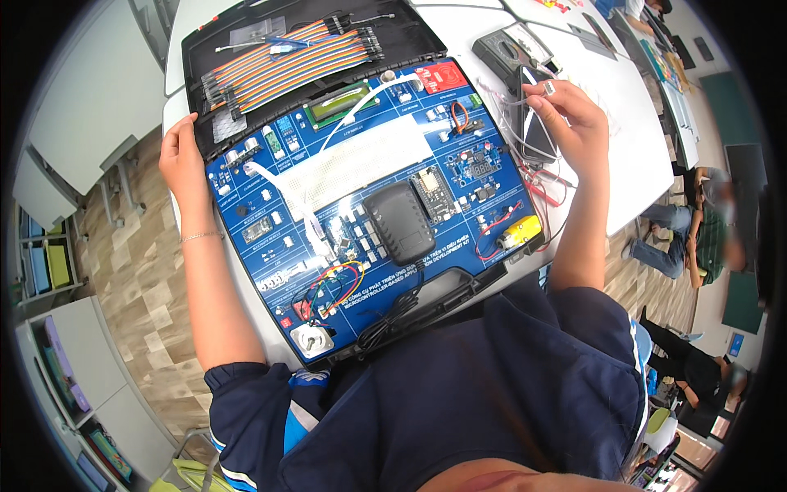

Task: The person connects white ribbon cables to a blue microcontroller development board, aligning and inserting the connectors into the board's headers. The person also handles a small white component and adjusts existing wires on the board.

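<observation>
An open black case holds a blue electronics training board (328,184) before me. My left hand (182,156) grips the left edge of the case near the hinge, its fingers curled at the rim. Off the right side, my right hand (574,119) pinches a thin pale cable (515,102), with a small white connector showing at the fingertips. A black power adapter (399,221) lies on the board below a white breadboard (352,164). White ribbon cables (283,187) run across the board. A small green display (343,105) and a yellow motor (520,232) are mounted on it.
Rainbow jumper wires (295,70) lie in the case lid. Beyond the right side are a multimeter (507,56), a dark phone-like slab (537,135) and red test leads (543,190) on the white table (635,156). Other people sit at the far right.
</observation>
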Demonstrator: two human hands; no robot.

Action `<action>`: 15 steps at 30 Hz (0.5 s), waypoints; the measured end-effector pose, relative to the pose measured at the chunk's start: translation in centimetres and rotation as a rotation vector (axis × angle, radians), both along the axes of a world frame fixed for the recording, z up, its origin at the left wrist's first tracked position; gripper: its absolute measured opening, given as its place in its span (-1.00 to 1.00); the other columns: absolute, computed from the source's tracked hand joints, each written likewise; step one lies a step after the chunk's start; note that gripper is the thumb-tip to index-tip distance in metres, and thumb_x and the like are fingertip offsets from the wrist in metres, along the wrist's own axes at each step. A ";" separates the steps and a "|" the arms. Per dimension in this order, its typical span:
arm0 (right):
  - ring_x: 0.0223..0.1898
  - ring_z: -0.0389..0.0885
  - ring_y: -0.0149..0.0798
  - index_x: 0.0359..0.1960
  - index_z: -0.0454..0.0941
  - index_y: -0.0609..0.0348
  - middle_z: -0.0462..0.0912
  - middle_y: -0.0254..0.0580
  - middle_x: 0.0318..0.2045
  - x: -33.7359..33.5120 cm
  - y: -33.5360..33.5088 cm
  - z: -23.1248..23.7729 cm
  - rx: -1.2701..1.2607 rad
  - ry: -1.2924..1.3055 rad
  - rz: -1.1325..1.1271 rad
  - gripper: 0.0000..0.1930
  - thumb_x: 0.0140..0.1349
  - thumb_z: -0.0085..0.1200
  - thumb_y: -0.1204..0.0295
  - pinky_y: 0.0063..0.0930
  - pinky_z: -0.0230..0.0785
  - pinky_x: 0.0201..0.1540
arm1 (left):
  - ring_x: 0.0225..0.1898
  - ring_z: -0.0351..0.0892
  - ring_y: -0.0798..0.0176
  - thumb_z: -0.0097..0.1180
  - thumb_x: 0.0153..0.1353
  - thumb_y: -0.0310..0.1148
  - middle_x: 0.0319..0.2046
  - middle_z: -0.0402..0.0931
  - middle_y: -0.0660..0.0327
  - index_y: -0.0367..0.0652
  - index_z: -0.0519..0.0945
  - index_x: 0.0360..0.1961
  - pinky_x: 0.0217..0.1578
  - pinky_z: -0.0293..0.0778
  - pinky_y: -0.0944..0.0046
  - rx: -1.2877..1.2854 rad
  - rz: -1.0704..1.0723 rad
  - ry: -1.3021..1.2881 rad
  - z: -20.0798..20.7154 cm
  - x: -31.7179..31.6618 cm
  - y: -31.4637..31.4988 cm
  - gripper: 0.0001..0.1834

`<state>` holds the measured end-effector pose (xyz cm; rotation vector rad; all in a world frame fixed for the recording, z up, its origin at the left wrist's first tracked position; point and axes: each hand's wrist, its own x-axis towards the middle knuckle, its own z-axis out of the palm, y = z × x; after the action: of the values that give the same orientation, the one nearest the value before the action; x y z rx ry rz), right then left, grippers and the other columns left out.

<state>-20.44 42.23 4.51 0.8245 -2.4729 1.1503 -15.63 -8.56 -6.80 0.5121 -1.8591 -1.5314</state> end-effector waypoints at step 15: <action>-0.08 0.68 -0.27 0.05 0.65 0.31 0.83 -0.20 -0.30 0.6 -3.6 -0.9 -0.083 0.653 -0.273 -0.60 0.13 0.39 0.62 -0.34 0.34 0.15 | -0.14 0.58 0.46 0.15 0.41 -0.33 -0.18 0.72 0.25 -0.24 0.77 -0.13 -0.06 0.44 0.44 -0.090 0.048 0.004 0.5 0.4 0.4 -0.77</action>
<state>-19.82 38.64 3.60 0.6724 -1.9064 0.7289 -15.19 -8.21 -6.29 0.5087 -1.8892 -1.4097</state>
